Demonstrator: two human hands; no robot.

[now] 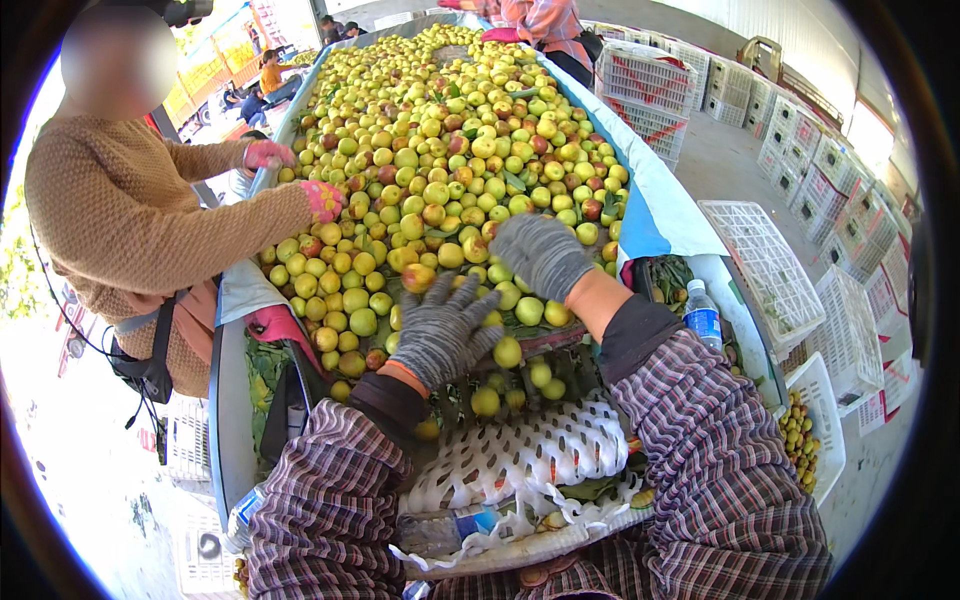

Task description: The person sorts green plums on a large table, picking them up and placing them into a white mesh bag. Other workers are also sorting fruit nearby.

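Note:
Yellow-green and reddish fruits, apparently jujubes, cover the long sorting table before me. My left hand, in a grey knit glove, lies palm down over the near fruits with its fingers spread. A red-and-yellow jujube sits just beyond its fingertips. My right hand, gloved alike and slightly blurred, rests farther up on the fruits; its fingertips are hidden. Several jujubes are at and below the table's near lip, above a slatted chute. White foam netting is draped nearest my body.
A co-worker in patterned gloves reaches in from the left; another person stands at the far right. Leaves fill the left side trough. A water bottle stands in the right one. Plastic crates line the right floor.

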